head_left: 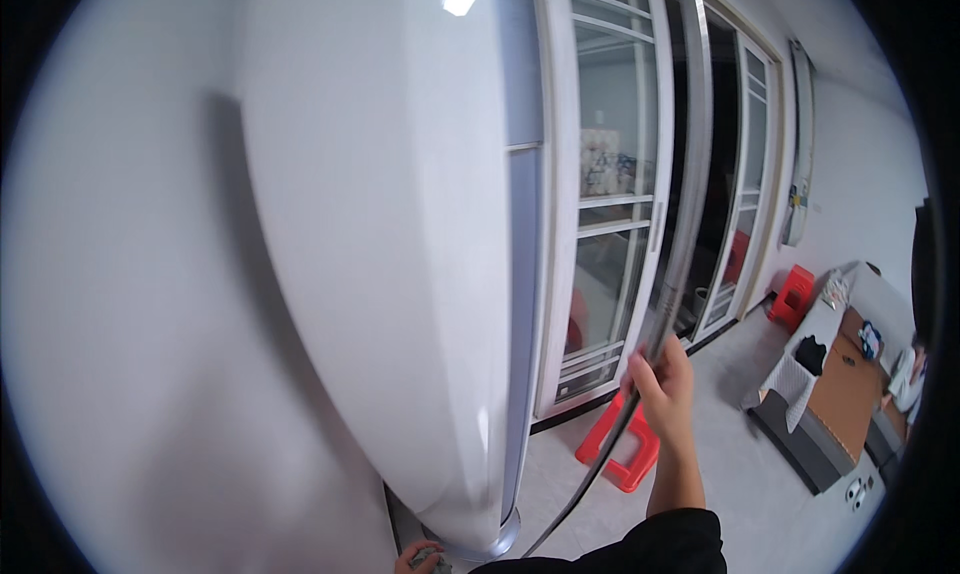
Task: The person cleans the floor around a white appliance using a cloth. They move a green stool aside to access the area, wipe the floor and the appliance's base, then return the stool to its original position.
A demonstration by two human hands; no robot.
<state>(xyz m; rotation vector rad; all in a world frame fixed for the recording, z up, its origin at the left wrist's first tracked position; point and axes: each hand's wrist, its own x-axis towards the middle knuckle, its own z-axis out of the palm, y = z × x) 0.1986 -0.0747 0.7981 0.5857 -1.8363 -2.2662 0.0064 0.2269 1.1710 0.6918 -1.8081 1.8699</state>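
Fingers [639, 370] of the right hand [668, 384] wrap a long thin strip [688, 229]; the left hand [408, 554] clutches a greyish wad [428, 556].

Through the head camera I see my right hand [667, 389] with its fingers curled round a long, narrow grey strip with a metallic sheen [682, 244], slightly blurred, slanting down toward the pale grey floor [720, 454]. At the lower edge, my left hand [406, 561] grips a crumpled greyish cloth [428, 555], close to the foot of a tall, glossy white rounded cabinet [380, 224]. Beyond the strip I make out white-framed glass sliding doors [552, 304], a red plastic stool [633, 474] and, farther right, a brown-and-grey sofa [838, 404]
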